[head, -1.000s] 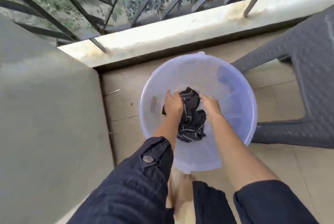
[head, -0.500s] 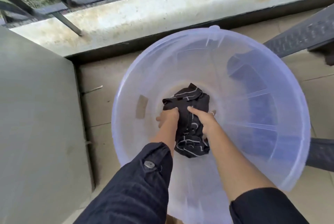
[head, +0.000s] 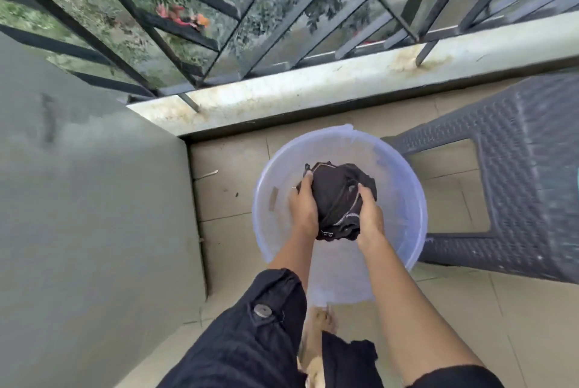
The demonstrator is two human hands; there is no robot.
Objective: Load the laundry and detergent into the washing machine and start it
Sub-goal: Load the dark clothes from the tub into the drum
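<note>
A bundle of black laundry [head: 336,196] with thin pale stripes is held above the inside of a translucent pale blue plastic tub [head: 407,199] on the tiled floor. My left hand [head: 302,209] grips the bundle's left side, thumb over its top. My right hand [head: 369,216] clasps its right side. Nothing else shows in the tub's bottom. No washing machine or detergent can be identified with certainty.
A large grey flat surface [head: 94,199] fills the left side, close to the tub. A dark woven-pattern plastic stool [head: 526,174] stands right of the tub. A stained ledge [head: 313,89] with black metal railing [head: 188,11] runs behind.
Both hands have closed on the black laundry and lifted it off the tub's bottom. The camera has pulled back and up from the tub.
</note>
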